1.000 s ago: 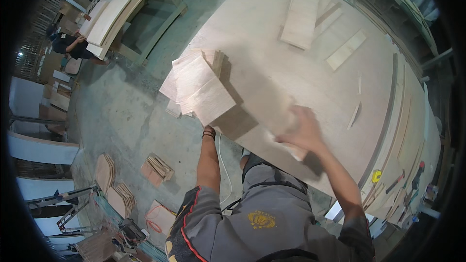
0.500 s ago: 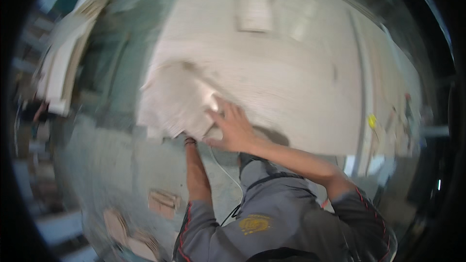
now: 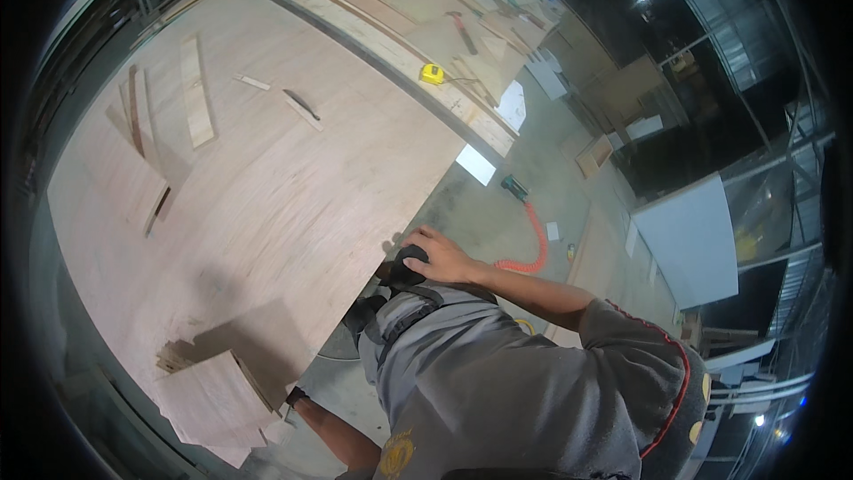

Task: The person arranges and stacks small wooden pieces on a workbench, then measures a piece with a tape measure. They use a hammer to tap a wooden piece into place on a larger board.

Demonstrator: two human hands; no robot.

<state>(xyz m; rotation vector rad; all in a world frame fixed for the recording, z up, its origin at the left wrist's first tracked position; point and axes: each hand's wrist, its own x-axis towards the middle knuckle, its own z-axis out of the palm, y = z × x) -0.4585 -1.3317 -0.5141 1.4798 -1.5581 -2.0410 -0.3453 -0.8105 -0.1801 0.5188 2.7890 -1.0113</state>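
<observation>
A stack of thin plywood pieces (image 3: pixel 218 404) is tilted over the near left edge of the large plywood sheet (image 3: pixel 258 204) and casts a shadow on it. My left hand (image 3: pixel 291 393) grips the stack at its lower right corner. Most of its fingers are hidden by the wood, and a dark band circles the wrist. Beside the sheet's near edge, my right hand (image 3: pixel 435 253) has its fingers curled around a dark rounded thing (image 3: pixel 410 264) in front of my body. I cannot make out what that thing is.
Wood strips (image 3: pixel 195 93) and offcuts lie on the sheet. Beyond its far right side are a long dark bar (image 3: pixel 355 49), a yellow tape measure (image 3: pixel 432 74) and a hammer (image 3: pixel 462 33). A green air tool (image 3: pixel 514 187) with a coiled orange hose (image 3: pixel 538 240) lies on the floor.
My view has swung to the right. My right hand has left the plywood stack and moved to the dark thing by my body. My left hand remains at the stack.
</observation>
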